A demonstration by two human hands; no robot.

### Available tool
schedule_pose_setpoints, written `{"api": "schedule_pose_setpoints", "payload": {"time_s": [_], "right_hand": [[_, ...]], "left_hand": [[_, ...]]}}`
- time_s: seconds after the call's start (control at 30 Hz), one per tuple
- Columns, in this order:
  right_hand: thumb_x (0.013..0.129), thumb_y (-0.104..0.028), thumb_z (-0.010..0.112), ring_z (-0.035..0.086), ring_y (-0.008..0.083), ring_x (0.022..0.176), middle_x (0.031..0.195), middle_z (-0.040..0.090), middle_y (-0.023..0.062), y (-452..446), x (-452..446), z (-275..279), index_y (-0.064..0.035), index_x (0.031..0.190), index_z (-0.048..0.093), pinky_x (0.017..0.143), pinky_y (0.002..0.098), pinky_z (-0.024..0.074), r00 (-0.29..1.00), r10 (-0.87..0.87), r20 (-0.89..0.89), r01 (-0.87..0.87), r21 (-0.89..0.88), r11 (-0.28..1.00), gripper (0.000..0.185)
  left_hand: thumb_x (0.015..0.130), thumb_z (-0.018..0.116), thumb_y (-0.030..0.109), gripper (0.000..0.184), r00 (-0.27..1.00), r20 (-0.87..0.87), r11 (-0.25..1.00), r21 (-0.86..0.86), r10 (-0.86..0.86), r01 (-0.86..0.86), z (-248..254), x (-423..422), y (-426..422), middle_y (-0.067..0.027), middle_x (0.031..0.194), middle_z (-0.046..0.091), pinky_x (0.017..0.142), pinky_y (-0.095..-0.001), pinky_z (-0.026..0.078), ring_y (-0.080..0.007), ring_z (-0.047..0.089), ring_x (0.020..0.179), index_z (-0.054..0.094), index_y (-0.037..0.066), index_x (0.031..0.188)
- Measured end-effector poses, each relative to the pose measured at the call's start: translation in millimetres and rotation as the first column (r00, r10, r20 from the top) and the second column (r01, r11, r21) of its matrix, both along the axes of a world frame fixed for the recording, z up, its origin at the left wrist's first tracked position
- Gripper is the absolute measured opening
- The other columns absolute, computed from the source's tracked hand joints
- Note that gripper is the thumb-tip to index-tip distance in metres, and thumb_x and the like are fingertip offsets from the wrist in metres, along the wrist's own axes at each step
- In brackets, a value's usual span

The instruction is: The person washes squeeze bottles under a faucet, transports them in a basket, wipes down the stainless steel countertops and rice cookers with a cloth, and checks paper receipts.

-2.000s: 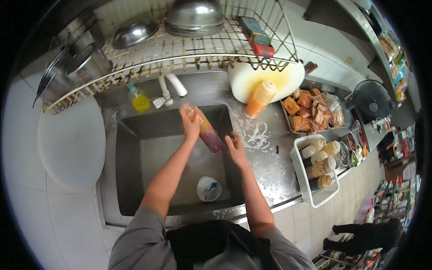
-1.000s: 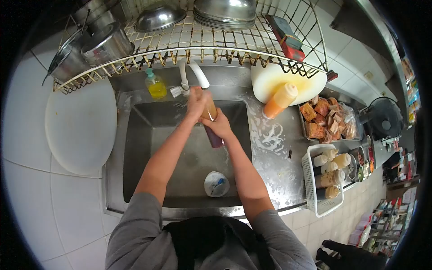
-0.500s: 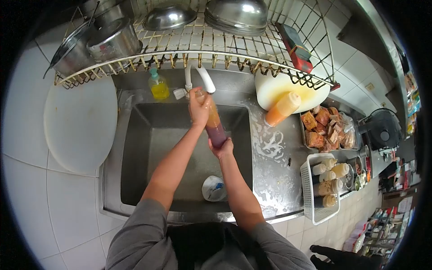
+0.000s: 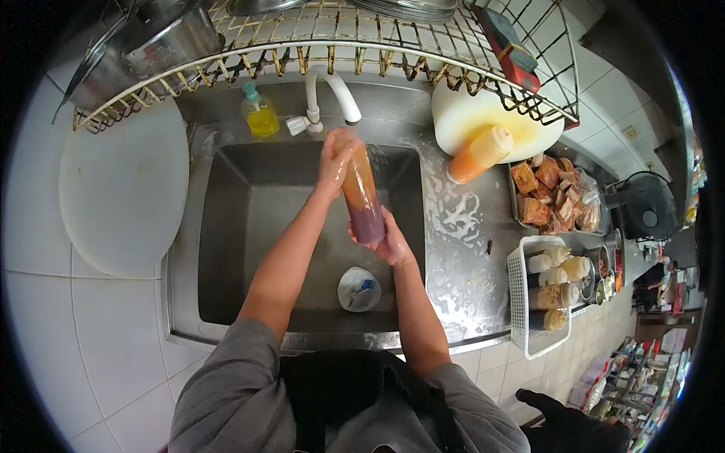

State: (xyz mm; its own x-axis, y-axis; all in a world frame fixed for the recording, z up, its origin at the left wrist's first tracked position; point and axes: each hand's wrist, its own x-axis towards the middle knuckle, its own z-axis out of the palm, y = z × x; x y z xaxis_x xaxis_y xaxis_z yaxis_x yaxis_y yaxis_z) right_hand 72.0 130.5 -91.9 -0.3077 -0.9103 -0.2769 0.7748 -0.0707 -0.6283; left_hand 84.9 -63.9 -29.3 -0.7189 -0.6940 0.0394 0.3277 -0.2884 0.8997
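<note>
- While both hands are busy, the tall, see-through cylindrical bottle point(image 4: 360, 181), orange above and purple below, hangs tilted over the grey metal sink point(image 4: 257, 264), its upper end just under the white curved tap point(image 4: 343, 94).
- The left hand point(image 4: 332, 162) curls its fingers around that upper end; the right hand point(image 4: 391, 243) cups the purple lower end, fingers and thumb against the sides. Holding both ends probably keeps a smooth, wet tube from slipping.
- From where I stand, fingers and blur hide the bottle's mouth.
- Below, a round, whitish container point(image 4: 359, 290) with something blue inside rests on the sink's dull floor.
- On the shiny, foam-streaked steel bench point(image 4: 453, 264) stands an orange-filled plastic squeeze bottle point(image 4: 481, 155), before a yellow-stained white rounded board point(image 4: 453, 113) that seems propped upright to save room.
- Farther right, a white perforated plastic basket point(image 4: 521, 294) groups several small bottles point(image 4: 551, 296), likely so they don't topple; rough, reddish-brown chunks point(image 4: 547, 192) lie heaped beyond.
- Left of the tap, a teal-topped pump bottle of yellow liquid point(image 4: 260, 113) sits apparently within easy reach.
</note>
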Motion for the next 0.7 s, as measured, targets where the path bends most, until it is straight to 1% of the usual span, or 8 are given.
{"api": "schedule_pose_setpoints", "payload": {"time_s": [0.1, 0.17, 0.3, 0.43, 0.47, 0.53, 0.6, 0.7], "right_hand": [[0.095, -0.065, 0.035, 0.065, 0.0297, 0.102, 0.118, 0.062, 0.0201, 2.8, 4.2, 21.8, 0.0009, 0.132, 0.048, 0.09, 0.041, 0.0528, 0.953, 0.017, -0.302, -0.001, 0.052, 0.999, 0.076], [0.09, -0.071, 0.04, 0.065, 0.0296, 0.1, 0.116, 0.063, 0.0197, 9.5, -4.7, 16.6, 0.0024, 0.13, 0.048, 0.088, 0.0405, 0.053, 0.95, 0.159, -0.27, -0.181, -0.059, 0.982, 0.084], [0.078, -0.077, 0.054, 0.066, 0.0292, 0.096, 0.111, 0.064, 0.0188, 9.5, 4.3, 7.0, 0.0037, 0.128, 0.049, 0.086, 0.0388, 0.0533, 0.936, 0.35, -0.035, -0.326, -0.458, 0.827, 0.095], [0.081, -0.062, 0.066, 0.064, 0.0265, 0.096, 0.109, 0.063, 0.0164, 18.3, 26.6, 27.7, 0.0033, 0.126, 0.048, 0.084, 0.0366, 0.0519, 0.962, 0.16, -0.221, -0.185, -0.093, 0.978, 0.081], [0.08, -0.055, 0.07, 0.062, 0.025, 0.098, 0.109, 0.062, 0.0155, 16.4, 31.1, 32.9, 0.0028, 0.126, 0.048, 0.084, 0.036, 0.0511, 0.914, 0.101, -0.393, -0.107, 0.007, 0.994, 0.076], [0.079, -0.041, 0.077, 0.06, 0.022, 0.101, 0.111, 0.061, 0.0135, 6.7, 46.4, 35.9, 0.0018, 0.125, 0.046, 0.085, 0.0348, 0.0496, 0.716, 0.023, -0.698, 0.105, 0.14, 0.985, 0.069], [0.076, -0.03, 0.081, 0.057, 0.0197, 0.104, 0.111, 0.06, 0.0119, 5.0, 67.0, 23.1, 0.0007, 0.125, 0.045, 0.086, 0.0343, 0.0484, 0.657, -0.081, -0.75, 0.238, 0.104, 0.966, 0.068], [0.076, -0.019, 0.081, 0.057, 0.0169, 0.102, 0.109, 0.058, 0.0086, 37.3, 85.9, -30.6, -0.0017, 0.122, 0.048, 0.088, 0.0323, 0.048, 0.672, 0.053, -0.738, 0.218, 0.266, 0.939, 0.059]], "left_hand": [[0.087, 0.067, 0.015, 0.039, 0.993, -0.01, 0.99, -0.082, -0.114, 0.113, -7.5, 11.7, 24.1, -0.0089, 0.103, 0.061, 0.078, -0.032, 0.052, -0.0178, 0.063, 0.088, 0.049, 0.009, 0.121], [0.088, 0.066, 0.02, 0.043, 0.975, 0.037, 0.962, -0.159, -0.218, 0.221, 3.4, 33.8, 48.1, -0.0114, 0.106, 0.06, 0.077, -0.0337, 0.054, -0.0198, 0.064, 0.089, 0.046, 0.009, 0.124], [0.089, 0.065, 0.017, 0.035, 0.918, -0.139, 0.925, 0.029, -0.371, 0.378, 27.6, 64.1, 73.8, -0.01, 0.103, 0.06, 0.078, -0.033, 0.053, -0.0186, 0.063, 0.089, 0.048, 0.009, 0.119], [0.089, 0.066, 0.013, 0.031, 0.939, 0.002, 0.939, -0.027, -0.344, 0.344, 25.9, 77.9, 70.4, -0.0073, 0.102, 0.061, 0.078, -0.0305, 0.051, -0.0151, 0.062, 0.09, 0.05, 0.01, 0.116], [0.089, 0.067, 0.013, 0.031, 0.952, 0.06, 0.95, -0.08, -0.299, 0.303, 18.8, 76.5, 67.4, -0.0069, 0.103, 0.061, 0.079, -0.0303, 0.051, -0.0148, 0.062, 0.09, 0.051, 0.01, 0.115], [0.088, 0.068, 0.011, 0.034, 0.986, 0.136, 0.924, -0.355, -0.101, 0.144, 5.3, 74.6, 68.8, -0.0063, 0.101, 0.061, 0.082, -0.0308, 0.051, -0.0144, 0.061, 0.093, 0.049, 0.01, 0.115], [0.087, 0.068, 0.007, 0.031, 0.971, 0.213, 0.816, -0.577, 0.11, 0.034, 14.7, 79.8, 72.4, -0.002, 0.098, 0.059, 0.084, -0.0288, 0.048, -0.0109, 0.058, 0.095, 0.051, 0.011, 0.113], [0.087, 0.068, 0.004, 0.029, 0.993, 0.044, 0.945, -0.313, 0.112, -0.092, 11.4, 80.3, 59.3, -0.0002, 0.095, 0.057, 0.083, -0.0287, 0.048, -0.0101, 0.057, 0.093, 0.052, 0.01, 0.11]]}}
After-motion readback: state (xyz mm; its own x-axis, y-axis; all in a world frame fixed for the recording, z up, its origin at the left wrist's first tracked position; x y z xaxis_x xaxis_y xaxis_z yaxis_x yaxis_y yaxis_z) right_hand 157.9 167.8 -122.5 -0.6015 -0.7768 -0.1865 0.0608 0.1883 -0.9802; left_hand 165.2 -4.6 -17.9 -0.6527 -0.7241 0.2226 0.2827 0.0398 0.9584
